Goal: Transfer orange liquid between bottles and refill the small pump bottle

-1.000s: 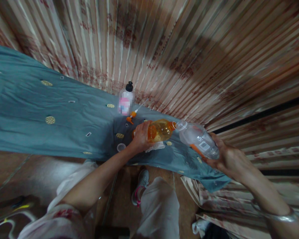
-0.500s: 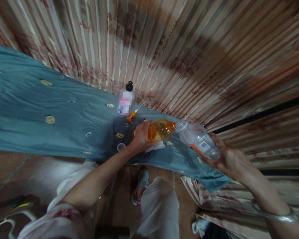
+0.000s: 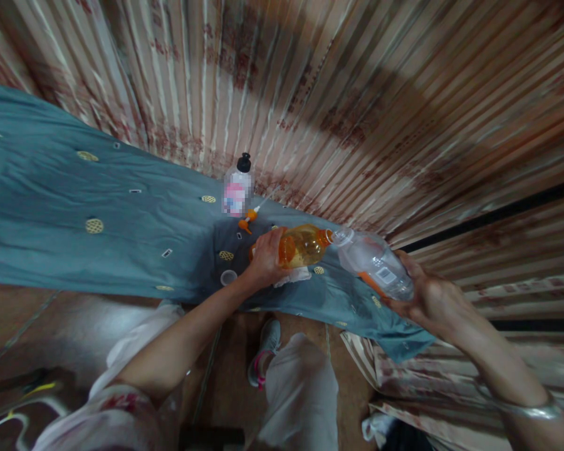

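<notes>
The work looked to be midway, with both bottles open and joined at their necks. The left hand (image 3: pixel 267 260) had its grip closed around the amber bottle (image 3: pixel 305 245), which lay over nearly sideways above the counter (image 3: pixel 136 232). The right hand (image 3: pixel 427 297) had its grip closed around the base end of the clear bottle (image 3: pixel 376 266), tilted so that its neck met the amber one's mouth (whether the rims touched or stood a hair apart, I could not tell).

As for what was done, the orange pump head (image 3: pixel 249 219) lay loose on the counter, and by its colour it probably belonged to the amber bottle. A small round clear lid or cup (image 3: pixel 228 277) rested near the left wrist.

What was left undone was also plain: the bottles were not yet parted, and neither had a closure on its neck. No stream showed between them. The clear bottle looked mostly see-through, but how much liquid either one held could not be read with confidence.

A black-capped bottle (image 3: pixel 237 188) stood upright by the curtain (image 3: pixel 282 94), apart from both hands, and a crumpled white cloth (image 3: pixel 294 276) lay just beside the left hand.
</notes>
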The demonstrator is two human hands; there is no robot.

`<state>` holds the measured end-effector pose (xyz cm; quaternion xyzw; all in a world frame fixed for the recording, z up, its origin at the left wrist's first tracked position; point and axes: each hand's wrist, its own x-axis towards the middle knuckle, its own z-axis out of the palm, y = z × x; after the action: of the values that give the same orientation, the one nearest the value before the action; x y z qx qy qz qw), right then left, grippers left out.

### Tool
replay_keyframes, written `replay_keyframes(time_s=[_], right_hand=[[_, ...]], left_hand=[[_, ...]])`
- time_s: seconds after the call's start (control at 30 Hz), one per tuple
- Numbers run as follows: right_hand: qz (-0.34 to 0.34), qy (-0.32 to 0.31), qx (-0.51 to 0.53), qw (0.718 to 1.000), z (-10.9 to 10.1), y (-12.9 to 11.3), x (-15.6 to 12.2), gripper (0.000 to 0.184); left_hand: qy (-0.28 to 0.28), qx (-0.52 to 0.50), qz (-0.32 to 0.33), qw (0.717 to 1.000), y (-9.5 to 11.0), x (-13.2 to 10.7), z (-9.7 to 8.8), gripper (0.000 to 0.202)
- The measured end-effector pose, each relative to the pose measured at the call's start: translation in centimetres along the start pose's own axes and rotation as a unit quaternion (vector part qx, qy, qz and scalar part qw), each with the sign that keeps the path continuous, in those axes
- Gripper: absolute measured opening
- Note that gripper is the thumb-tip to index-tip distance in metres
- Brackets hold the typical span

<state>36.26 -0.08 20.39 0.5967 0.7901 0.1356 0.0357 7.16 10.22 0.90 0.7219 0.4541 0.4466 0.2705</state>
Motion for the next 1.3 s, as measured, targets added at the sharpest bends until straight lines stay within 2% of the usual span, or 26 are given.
replay_keyframes(time_s=[0.2, 0.53, 0.7, 0.97, 1.3], right_hand=[[-0.024, 0.012, -0.004, 1.000, -0.03, 0.09, 0.01, 0.076], [0.002, -0.004, 0.010, 1.000, 0.01, 0.09, 0.01, 0.078], [0.004, -0.001, -0.004, 1.000, 0.07, 0.14, -0.07, 0.079], [-0.008, 0.006, -0.001, 1.000, -0.13, -0.01, -0.01, 0.077], [0.008, -0.006, -0.018, 1.000, -0.04, 0.05, -0.02, 0.080]], left_hand=[[0.003, 0.005, 0.000, 1.000, -0.16, 0.05, 0.03, 0.095], [0.006, 0.006, 0.000, 1.000, 0.22, 0.04, -0.16, 0.089], [-0.007, 0.006, -0.007, 1.000, 0.32, 0.06, -0.32, 0.092], [0.010, 0.013, -0.003, 1.000, 0.01, 0.08, 0.20, 0.093], [-0.004, 0.005, -0.006, 1.000, 0.63, 0.08, -0.53, 0.088]])
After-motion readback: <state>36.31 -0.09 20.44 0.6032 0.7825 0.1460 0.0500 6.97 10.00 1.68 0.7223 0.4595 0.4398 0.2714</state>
